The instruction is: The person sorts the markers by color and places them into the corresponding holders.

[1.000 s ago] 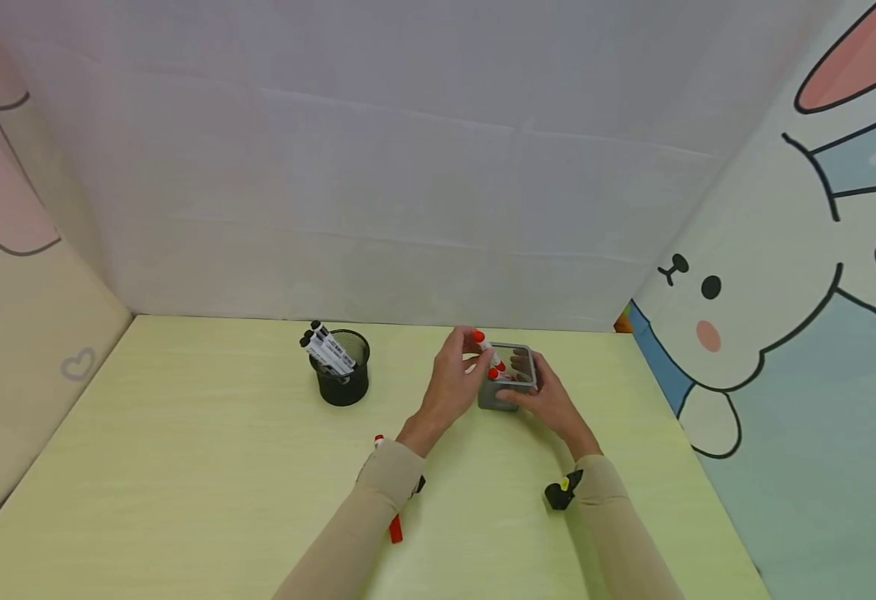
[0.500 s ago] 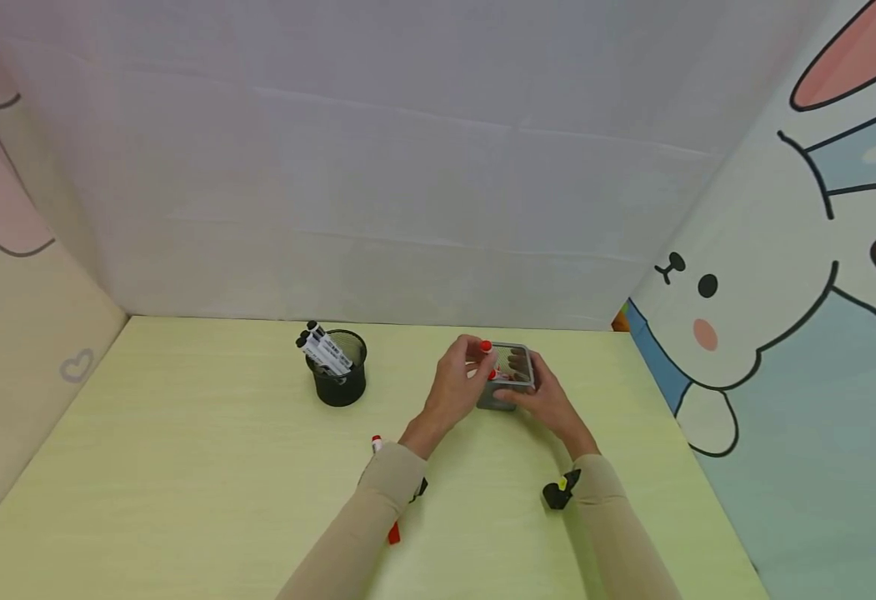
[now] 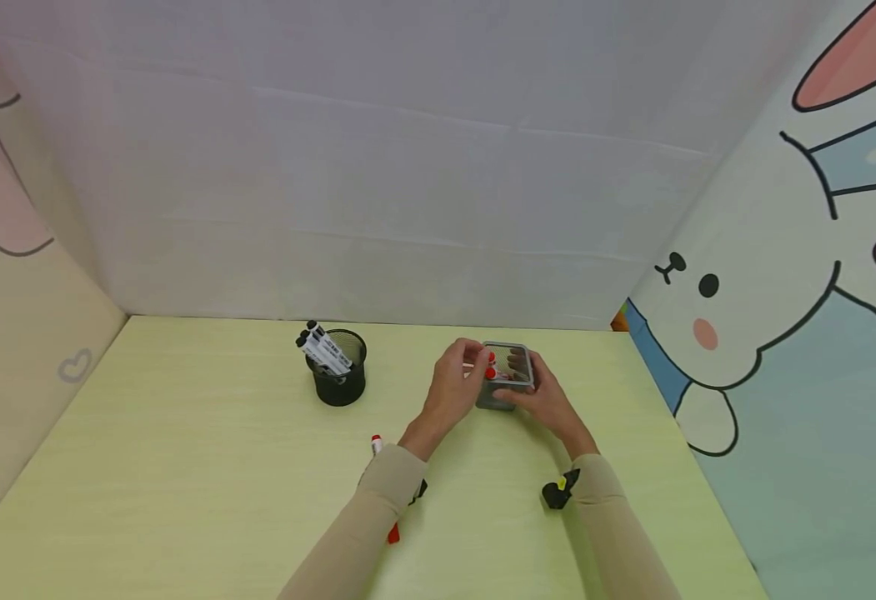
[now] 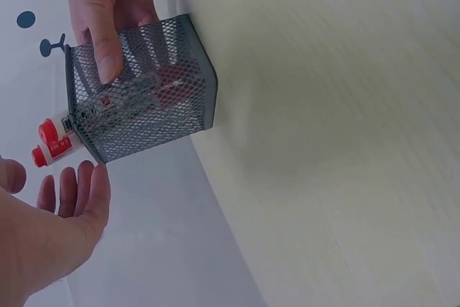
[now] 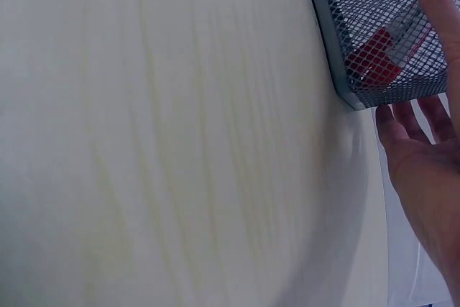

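Observation:
At the right of the head view my right hand (image 3: 553,407) grips a grey square mesh pen holder (image 3: 494,398). In the left wrist view its thumb lies along one mesh side of the holder (image 4: 154,131). Two white markers with red caps (image 4: 52,150) lean out over the holder's rim, and their red lower ends show through the mesh (image 5: 375,62). My left hand (image 3: 448,385) is beside the rim with its fingers parted and holding nothing; its fingertips come right to the rim's corner in the left wrist view.
A round black mesh pen holder (image 3: 342,390) with several black-capped white markers (image 3: 325,350) stands on the table (image 3: 205,467) to the left. Another red-capped marker (image 3: 377,444) lies on the table, partly hidden under my left sleeve. White sheeting (image 3: 377,208) rises behind the table.
The red-capped marker that my left hand pinched above the square holder has gone down into it. My left fingers have let go of it; my right hand keeps its grip.

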### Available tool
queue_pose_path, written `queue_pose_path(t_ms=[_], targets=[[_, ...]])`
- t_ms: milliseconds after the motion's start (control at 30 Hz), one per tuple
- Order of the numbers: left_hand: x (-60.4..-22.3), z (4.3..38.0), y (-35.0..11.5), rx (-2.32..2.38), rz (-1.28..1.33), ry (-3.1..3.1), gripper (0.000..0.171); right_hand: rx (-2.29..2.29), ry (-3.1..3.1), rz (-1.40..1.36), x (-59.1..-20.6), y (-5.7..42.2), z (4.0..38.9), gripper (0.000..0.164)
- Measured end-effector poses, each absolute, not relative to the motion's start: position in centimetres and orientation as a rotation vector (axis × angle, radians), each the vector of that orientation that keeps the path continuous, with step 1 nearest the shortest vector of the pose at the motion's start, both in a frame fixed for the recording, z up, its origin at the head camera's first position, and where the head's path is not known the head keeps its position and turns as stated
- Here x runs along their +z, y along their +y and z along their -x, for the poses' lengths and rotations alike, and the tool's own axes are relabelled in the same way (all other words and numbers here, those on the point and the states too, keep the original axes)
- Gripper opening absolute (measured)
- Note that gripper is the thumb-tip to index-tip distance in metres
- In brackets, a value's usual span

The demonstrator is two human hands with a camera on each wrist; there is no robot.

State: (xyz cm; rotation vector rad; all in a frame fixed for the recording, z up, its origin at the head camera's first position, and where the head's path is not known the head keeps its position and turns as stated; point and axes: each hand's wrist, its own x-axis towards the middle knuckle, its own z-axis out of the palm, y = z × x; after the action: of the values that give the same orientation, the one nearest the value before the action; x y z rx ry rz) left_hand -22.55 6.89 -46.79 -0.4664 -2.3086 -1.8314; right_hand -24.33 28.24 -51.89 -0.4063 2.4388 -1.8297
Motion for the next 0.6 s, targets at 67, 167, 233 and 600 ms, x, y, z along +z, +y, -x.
queue_pose_path(t_ms=[67, 167, 233, 600], targets=[[-46.7, 22.5, 6.7, -1.813, 0.473, -2.308, 0.023, -1.829, 2.427, 0.405, -51.8, 28.2, 24.3, 0.081], [-46.7, 22.5, 6.4, -1.805, 0.481, -2.304, 0.022, -1.825, 2.418, 0.392, -51.8, 28.2, 24.3, 0.082], [-46.6, 22.5, 6.2, -1.812, 0.484, -2.297, 0.022, -1.82, 2.417, 0.382, -51.8, 28.2, 24.3, 0.082], [-46.7, 22.1, 5.1, -1.831, 0.42, -2.337, 0.023, -1.821, 2.386, 0.364, -50.6, 27.7, 23.9, 0.085]])
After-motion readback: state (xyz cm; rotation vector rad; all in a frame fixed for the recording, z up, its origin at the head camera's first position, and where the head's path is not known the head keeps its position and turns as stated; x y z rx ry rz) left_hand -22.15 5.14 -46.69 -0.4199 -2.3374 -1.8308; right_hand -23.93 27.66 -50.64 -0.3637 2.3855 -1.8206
